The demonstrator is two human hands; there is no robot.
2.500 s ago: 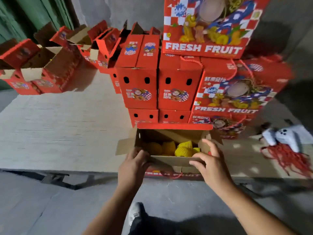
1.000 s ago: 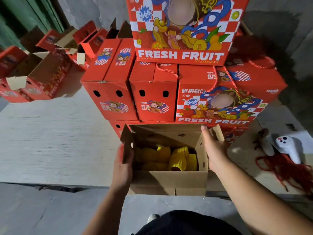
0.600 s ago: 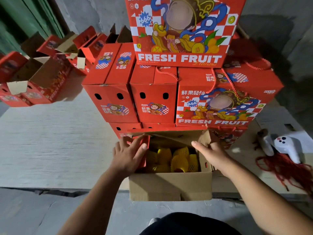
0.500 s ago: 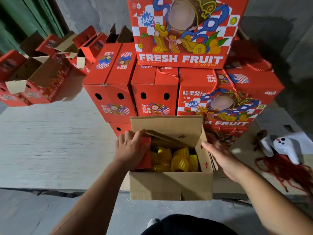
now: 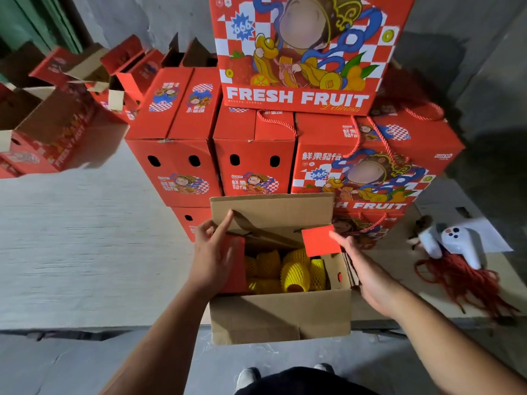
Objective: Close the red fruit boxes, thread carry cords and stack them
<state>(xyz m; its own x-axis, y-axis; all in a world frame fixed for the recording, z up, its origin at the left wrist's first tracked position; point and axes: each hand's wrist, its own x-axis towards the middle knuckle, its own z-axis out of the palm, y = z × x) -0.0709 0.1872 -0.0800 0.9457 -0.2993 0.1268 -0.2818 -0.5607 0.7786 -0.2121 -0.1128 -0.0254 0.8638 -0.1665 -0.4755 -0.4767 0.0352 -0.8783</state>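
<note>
An open fruit box point(image 5: 281, 317) stands at the table's near edge, its brown insides showing and its long flaps raised. Fruit in yellow foam nets point(image 5: 288, 273) fills it. My left hand point(image 5: 212, 256) lies flat on the red left side flap, fingers straight, folding it over the fruit. My right hand point(image 5: 368, 276) touches the red right side flap point(image 5: 320, 240) with straight fingers and tips it inward. A stack of closed red boxes point(image 5: 256, 163) with cords rises right behind. A bundle of red carry cords point(image 5: 462, 283) lies at the right.
Open red boxes point(image 5: 54, 124) crowd the far left of the pale table point(image 5: 85, 238). A white handheld controller point(image 5: 459, 246) rests on the cords at the right. A large "FRESH FRUIT" box point(image 5: 302, 52) tops the stack. My shoes show on the grey floor below.
The box was turned and its long flaps lifted upright. My left hand came onto the left side flap and pressed it in; my right hand now swings the right flap inward.
</note>
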